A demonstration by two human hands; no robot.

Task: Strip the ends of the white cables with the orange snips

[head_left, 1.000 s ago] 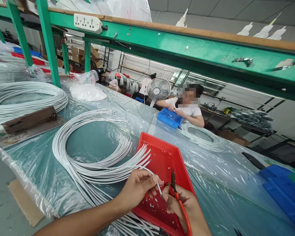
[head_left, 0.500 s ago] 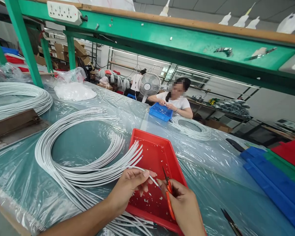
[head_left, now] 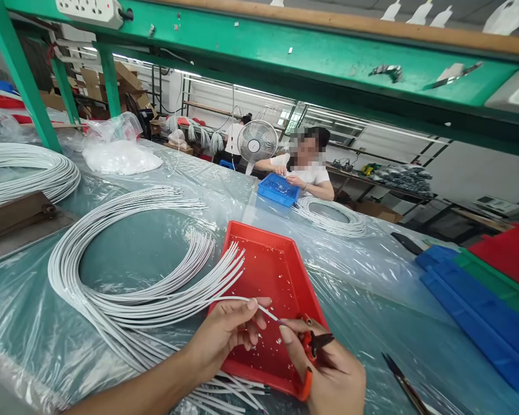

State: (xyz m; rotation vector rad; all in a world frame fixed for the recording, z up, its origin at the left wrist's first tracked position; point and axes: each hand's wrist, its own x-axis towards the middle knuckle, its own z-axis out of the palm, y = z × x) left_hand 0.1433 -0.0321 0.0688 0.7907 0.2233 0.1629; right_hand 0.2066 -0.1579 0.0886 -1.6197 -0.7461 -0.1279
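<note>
The thin white cable runs between the two hands over the red tray, its free end raised clear of the tray floor and showing a short purplish length at the tip. It looks light and springy, likely stiff enough to hold a gentle curve yet easy to bend; the outer sheath is probably smooth and a little slippery, and the slim tip the most delicate part. A sound hold would be on the full sheath just behind the end, with only a light pinch on the tip itself. The left hand has its thumb and fingers closed on that sheath. The right hand is curled round orange-handled cutters, their dark blades turned away from the cable, while its thumb and forefinger meet at the cable's tip; how firmly they grip it I cannot tell. Pale scraps lie scattered in the tray. To the left, a looped bundle of cables spreads on the plastic-covered table, some ends overhanging the tray. A dark pointed tool lies to the right, and a co-worker sits beyond, at a blue tray.
</note>
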